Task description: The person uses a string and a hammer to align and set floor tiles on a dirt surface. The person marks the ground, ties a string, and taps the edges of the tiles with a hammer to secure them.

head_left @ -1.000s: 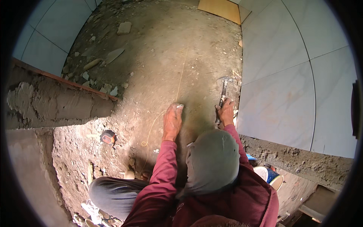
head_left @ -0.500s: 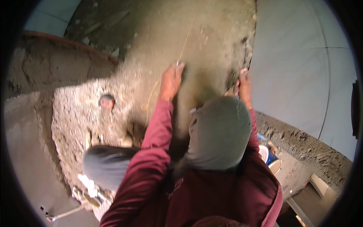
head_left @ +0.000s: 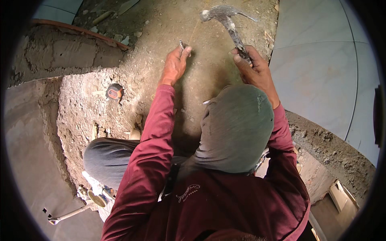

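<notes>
My right hand point(head_left: 255, 68) grips a claw hammer point(head_left: 231, 30) by its handle, close below the head. The hammer is dark and worn, and it is raised, with its claw toward the right and its striking face toward the left. To the left, my left hand point(head_left: 175, 64) pinches a short metal nail point(head_left: 182, 45) between thumb and fingers, its end sticking up past the fingertips. A thin yellowish string point(head_left: 195, 32) runs along the dirt beyond that hand, up toward the hammer head.
An orange and black tape measure point(head_left: 114, 92) lies on rough ground at left. Large grey tiles point(head_left: 313, 68) cover the floor at right, edged by rough mortar point(head_left: 325, 140). A low concrete ledge point(head_left: 68, 52) stands at far left. My bent knees point(head_left: 237, 128) are between my arms.
My right hand has come up from beside the tile edge, and the claw hammer now shows in it. My left hand has shifted slightly left and farther away, still pinching the nail.
</notes>
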Motion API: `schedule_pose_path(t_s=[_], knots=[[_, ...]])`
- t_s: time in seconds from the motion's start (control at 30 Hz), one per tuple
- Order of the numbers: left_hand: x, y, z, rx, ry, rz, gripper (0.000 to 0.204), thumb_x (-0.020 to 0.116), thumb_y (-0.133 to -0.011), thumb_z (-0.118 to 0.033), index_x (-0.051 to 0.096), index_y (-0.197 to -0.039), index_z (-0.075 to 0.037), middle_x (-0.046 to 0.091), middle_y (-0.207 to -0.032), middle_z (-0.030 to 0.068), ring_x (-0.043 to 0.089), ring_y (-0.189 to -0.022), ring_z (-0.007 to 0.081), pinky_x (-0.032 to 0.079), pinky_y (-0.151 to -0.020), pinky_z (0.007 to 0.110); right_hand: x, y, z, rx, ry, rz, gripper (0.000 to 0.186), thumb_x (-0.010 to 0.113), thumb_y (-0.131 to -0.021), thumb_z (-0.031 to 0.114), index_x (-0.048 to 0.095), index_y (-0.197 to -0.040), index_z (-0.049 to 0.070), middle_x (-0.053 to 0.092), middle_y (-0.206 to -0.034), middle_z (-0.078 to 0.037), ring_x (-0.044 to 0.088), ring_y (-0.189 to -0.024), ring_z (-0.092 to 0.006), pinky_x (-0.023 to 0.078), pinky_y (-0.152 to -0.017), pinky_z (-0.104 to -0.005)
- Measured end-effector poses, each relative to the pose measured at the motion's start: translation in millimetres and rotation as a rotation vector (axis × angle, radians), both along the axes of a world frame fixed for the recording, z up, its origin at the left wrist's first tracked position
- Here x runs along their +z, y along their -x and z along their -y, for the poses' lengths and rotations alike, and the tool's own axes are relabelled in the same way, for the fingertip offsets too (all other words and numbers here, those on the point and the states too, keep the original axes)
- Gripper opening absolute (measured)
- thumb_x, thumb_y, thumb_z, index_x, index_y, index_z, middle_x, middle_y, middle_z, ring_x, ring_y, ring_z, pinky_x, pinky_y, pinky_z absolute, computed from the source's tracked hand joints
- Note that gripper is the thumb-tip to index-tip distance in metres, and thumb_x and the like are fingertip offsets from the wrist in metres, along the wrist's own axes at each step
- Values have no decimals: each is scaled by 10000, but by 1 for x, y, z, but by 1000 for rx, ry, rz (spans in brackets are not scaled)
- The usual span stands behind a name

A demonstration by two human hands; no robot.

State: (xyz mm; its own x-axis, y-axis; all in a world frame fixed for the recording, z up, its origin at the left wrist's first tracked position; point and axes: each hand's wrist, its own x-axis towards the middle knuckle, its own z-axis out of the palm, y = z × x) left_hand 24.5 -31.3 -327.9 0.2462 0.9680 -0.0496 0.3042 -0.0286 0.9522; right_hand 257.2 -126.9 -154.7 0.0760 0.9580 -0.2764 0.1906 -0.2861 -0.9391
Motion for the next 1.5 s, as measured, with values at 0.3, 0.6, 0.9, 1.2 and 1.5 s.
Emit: schedule_pose_path(t_s=[0.3,0.6,0.9,1.2,1.5], knots=[[13,-4,2,-42,25,-90,363,554,-1054,-359,613,-944,-19,629,-818,84,598,-793,199,492,-793,344,3,-2,6,1,25,108,286,608,-1035,331,640,-1113,57,496,-732,41,439,-612,-51,349,-549,-249],[22,-12,8,-36,-12,-151,372,556,-1041,-376,629,-1002,-13,653,-845,189,639,-794,329,498,-775,407,16,-2,-1,86,-151,212,329,566,-1054,362,634,-1142,53,454,-643,-3,440,-571,-80,354,-544,-288],[16,-1,2,16,-1,-81,376,551,-1043,-378,621,-989,-13,646,-817,177,637,-775,313,495,-759,411,24,0,-6,110,-200,227,353,560,-1053,380,640,-1148,49,467,-634,-13,459,-576,-99,366,-550,-306],[19,-8,6,-8,-12,-147,384,557,-1037,-390,621,-994,-13,650,-809,187,634,-762,344,496,-747,427,26,5,-12,141,-238,237,370,554,-1055,399,636,-1134,47,492,-629,-28,488,-572,-112,392,-543,-319],[14,-8,9,-18,18,-193,377,562,-1035,-382,637,-1013,-13,664,-830,202,643,-773,372,498,-746,432,14,14,-24,456,-318,779,223,655,-975,260,591,-1083,76,612,-728,-198,597,-641,-409,450,-579,-458]])
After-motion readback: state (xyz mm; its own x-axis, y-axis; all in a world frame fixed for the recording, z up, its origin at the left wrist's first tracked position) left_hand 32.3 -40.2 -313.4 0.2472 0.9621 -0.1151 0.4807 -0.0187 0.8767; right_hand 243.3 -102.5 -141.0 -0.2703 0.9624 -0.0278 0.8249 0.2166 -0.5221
